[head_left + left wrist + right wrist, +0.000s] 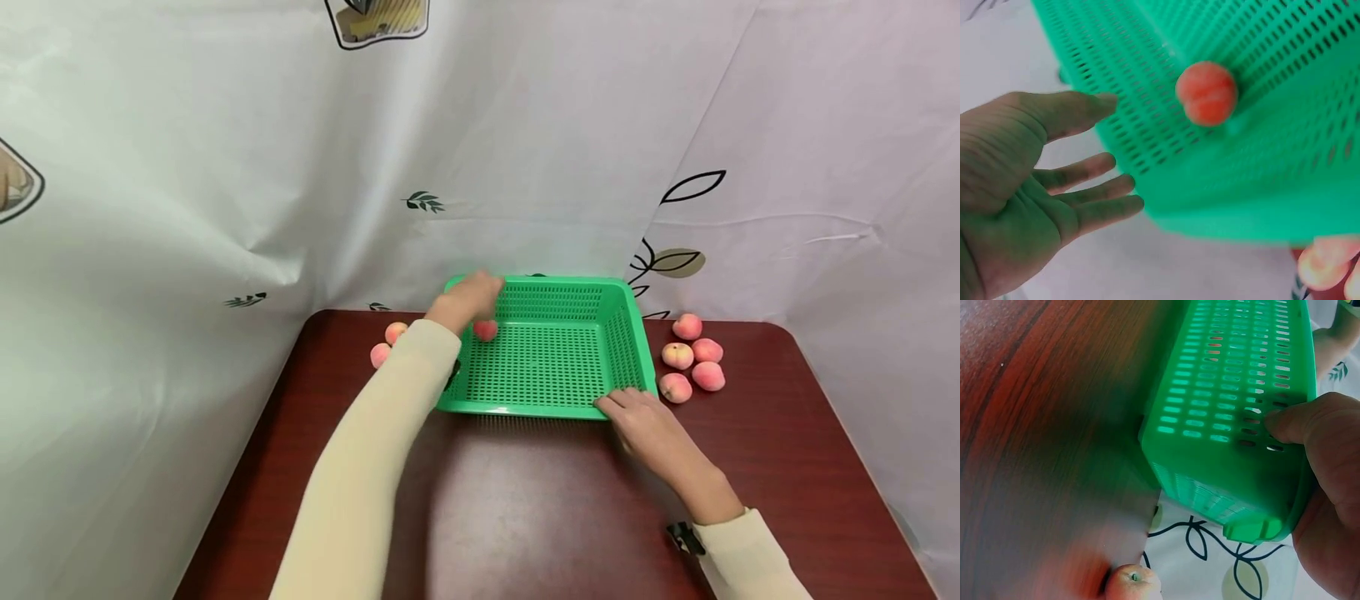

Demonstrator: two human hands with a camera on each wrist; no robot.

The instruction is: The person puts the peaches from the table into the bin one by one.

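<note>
A green plastic basket (540,411) with slotted walls stands on the table against the back sheet. One peach (485,330) lies in its back left corner, also in the left wrist view as a red peach (1207,94). My left hand (472,300) is over that corner, blurred in the head view; the left wrist view has its fingers extended, nothing held. At the front right corner my right hand (641,425) grips the basket's rim. Its thumb (1288,425) presses the outer wall in the right wrist view, with the other fingers largely hidden there.
Several peaches (708,376) are grouped on the table right of the basket. Left of it lie more peaches (380,356), partly covered by my left sleeve. A white patterned sheet (525,150) hangs behind the dark red wooden table (780,467).
</note>
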